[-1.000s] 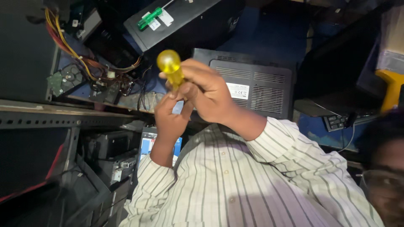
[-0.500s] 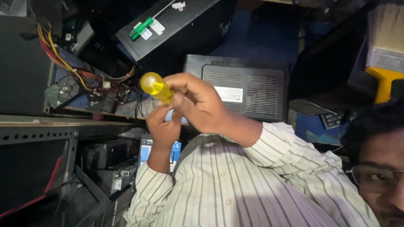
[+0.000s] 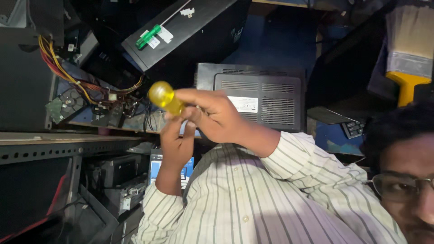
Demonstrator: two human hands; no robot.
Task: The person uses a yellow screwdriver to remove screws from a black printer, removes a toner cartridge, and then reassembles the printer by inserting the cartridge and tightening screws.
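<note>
Both hands meet around a screwdriver (image 3: 166,97) with a clear yellow handle, raised in front of a striped shirt (image 3: 271,199). Which hand is which cannot be read with certainty from this odd view; going by the sleeves, the right hand (image 3: 216,118) reaches in from the broad sleeve and has its fingers and thumb closed round the lower part of the yellow handle, while the left hand (image 3: 175,143) comes up from below on an upright forearm and is curled in against the same spot, its fingertips touching the handle or the shaft (the shaft itself is hidden inside the two fists). The rounded end of the handle sticks out past the right hand's fingers, tilted away from the body. Just behind the right hand lies a black box with vent slots (image 3: 260,98) and a pale label. Beyond the handle's tip a bundle of red and yellow wires (image 3: 68,74) runs from a dark computer case (image 3: 22,77) towards a bare hard drive (image 3: 61,105) resting on a shelf. Further off past the hands, a black flat case (image 3: 190,31) leans at a slant with a green-handled tool (image 3: 148,37) lying on it. Well off to the right hand's side hangs a paintbrush (image 3: 409,54) with a yellow handle, and a dark keyboard (image 3: 353,129) shows below it. Under the left forearm a blue-lit screen (image 3: 158,169) peeks out.
</note>
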